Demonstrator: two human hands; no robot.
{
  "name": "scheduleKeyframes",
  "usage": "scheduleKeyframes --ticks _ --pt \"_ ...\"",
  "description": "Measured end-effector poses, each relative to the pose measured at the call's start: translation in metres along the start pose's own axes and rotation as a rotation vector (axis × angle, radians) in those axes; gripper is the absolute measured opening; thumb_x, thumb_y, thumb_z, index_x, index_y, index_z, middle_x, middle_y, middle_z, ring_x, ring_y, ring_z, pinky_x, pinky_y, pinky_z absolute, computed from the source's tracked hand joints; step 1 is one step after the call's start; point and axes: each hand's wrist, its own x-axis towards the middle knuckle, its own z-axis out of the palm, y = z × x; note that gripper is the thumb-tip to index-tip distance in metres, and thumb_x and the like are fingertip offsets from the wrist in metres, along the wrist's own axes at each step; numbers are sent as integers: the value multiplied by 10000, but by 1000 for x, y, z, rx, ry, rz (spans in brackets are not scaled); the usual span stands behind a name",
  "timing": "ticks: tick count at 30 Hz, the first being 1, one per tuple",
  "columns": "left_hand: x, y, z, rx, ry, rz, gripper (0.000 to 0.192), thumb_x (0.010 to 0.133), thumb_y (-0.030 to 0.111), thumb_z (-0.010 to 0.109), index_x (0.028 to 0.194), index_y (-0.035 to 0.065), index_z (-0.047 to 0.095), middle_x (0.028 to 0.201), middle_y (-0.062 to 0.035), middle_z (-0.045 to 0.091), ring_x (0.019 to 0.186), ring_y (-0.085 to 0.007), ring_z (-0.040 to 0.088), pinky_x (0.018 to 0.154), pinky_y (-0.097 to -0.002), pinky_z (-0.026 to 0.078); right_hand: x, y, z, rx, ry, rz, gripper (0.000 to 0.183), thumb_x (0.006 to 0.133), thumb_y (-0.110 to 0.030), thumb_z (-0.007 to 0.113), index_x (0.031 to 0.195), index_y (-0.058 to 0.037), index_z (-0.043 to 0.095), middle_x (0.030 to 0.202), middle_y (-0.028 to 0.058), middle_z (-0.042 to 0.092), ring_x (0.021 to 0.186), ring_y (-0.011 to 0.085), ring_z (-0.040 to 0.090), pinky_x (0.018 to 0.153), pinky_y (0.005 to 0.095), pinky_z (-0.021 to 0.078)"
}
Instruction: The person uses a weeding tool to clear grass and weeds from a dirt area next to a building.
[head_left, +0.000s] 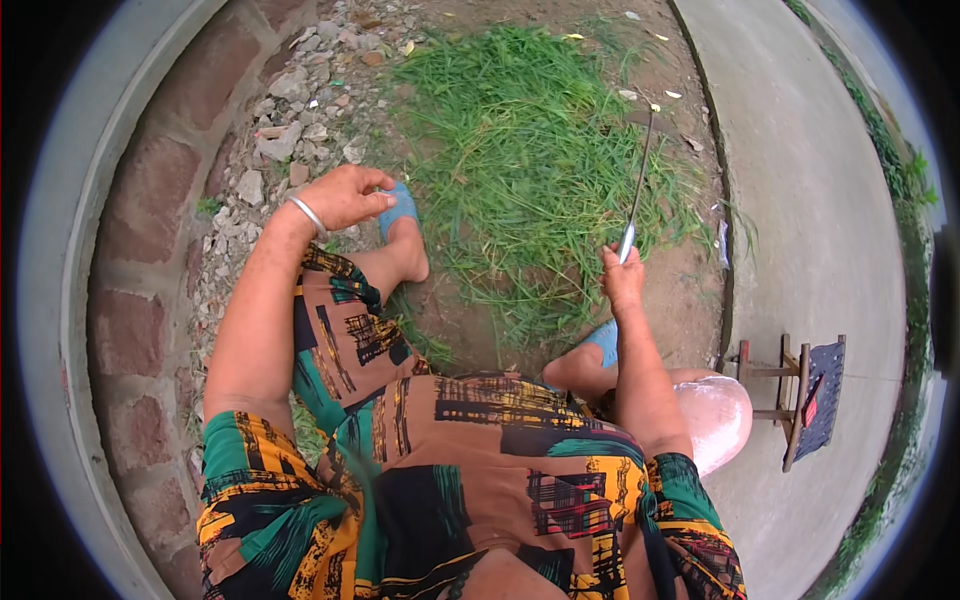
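Note:
My right hand (624, 281) grips the silver handle (627, 241) of a hand tool with a long thin metal shaft (643, 165). The shaft points away from me over the right edge of a heap of cut green grass (517, 150). What shape the tool's far end has is hard to make out. My left hand (349, 195), with a silver bangle (309, 216) at its wrist, hovers above my left foot in a blue slipper (401, 204). Its thumb stands apart from the loosely bent fingers, and nothing shows in it. Another blue slipper (602, 343) is on my right foot.
Broken stones and rubble (289, 112) lie left of the grass, beside a stone wall (150, 202). To the right, a raised concrete strip (810, 187) borders the dirt. On it stands a small folding stool (819, 401) with a dark woven seat. A clear plastic scrap (722, 244) lies at the concrete's edge.

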Motion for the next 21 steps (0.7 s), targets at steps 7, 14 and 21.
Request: scheduleKeyframes --ticks 7,14,21 --pt "6 -1 1 32 -6 10 376 862 256 616 1133 0 564 745 -43 620 670 -117 561 614 -279 467 45 96 -18 -811 -14 -90 239 795 -227 605 943 -50 541 577 17 508 436 155 502 371 315 396" --pt "1 1 -1 -11 -5 -4 364 852 227 628 1130 -1 568 733 -39 620 665 -112 558 613 -274 466 -33 2 -3 -15 -356 396 163 798 -171 560 939 -90 545 578 -19 463 400 83 404 350 249 349" --pt "2 2 -2 8 -3 18 358 854 204 622 1138 -4 558 749 -43 631 672 -110 566 630 -276 475 -27 -5 -11 12 -385 120 188 776 -144 598 951 -86 561 604 8 513 438 113 458 402 265 389"
